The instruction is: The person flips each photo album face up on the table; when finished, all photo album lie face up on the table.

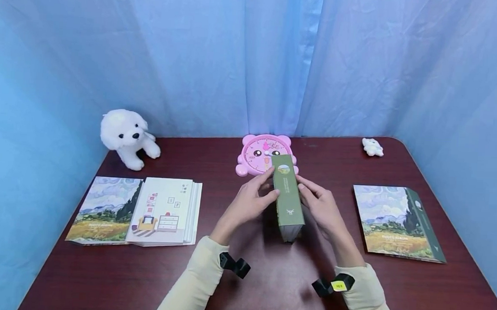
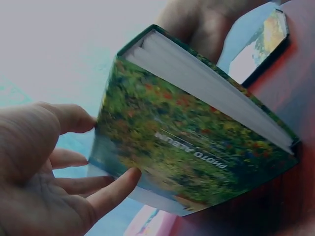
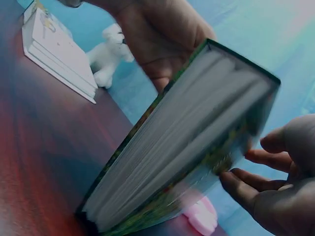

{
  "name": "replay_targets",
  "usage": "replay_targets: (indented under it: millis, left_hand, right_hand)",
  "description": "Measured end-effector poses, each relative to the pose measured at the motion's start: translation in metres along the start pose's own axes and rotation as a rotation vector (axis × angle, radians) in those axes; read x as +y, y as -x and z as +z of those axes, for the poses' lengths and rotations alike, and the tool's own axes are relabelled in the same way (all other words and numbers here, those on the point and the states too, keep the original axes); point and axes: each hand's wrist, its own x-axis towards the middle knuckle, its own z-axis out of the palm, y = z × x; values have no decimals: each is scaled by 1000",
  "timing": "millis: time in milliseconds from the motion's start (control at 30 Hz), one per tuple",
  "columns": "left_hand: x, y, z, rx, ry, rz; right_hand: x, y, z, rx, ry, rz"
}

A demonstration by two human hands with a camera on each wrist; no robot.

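A thick photo album [image 1: 289, 190] with a green spine stands on edge between the two hands, spine up. Its painted landscape cover [image 2: 187, 147] faces the left wrist view, and its white page edges [image 3: 172, 123] show in the right wrist view. The left hand [image 1: 252, 197] holds it from the left, thumb at the spine's edge and fingertips at the cover and far end. From the right, the right hand [image 1: 321, 205] holds it with thumb and fingers near the far part of the spine. In the head view the album partly covers a pink bear-faced clock [image 1: 259, 153].
At the left, a landscape-covered album [image 1: 106, 208] lies beside white books [image 1: 163, 211] with a furniture drawing. Another landscape album [image 1: 397, 221] lies at the right. A white plush dog [image 1: 127, 137] and a small white plush toy [image 1: 372, 147] sit at the back, before blue curtains.
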Motion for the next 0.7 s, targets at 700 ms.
replay_targets:
  millis: [700]
  left_hand:
    - [-16,14,-42,-13,-243,-214]
  right_hand:
    - [39,-9,24,-77,538,46]
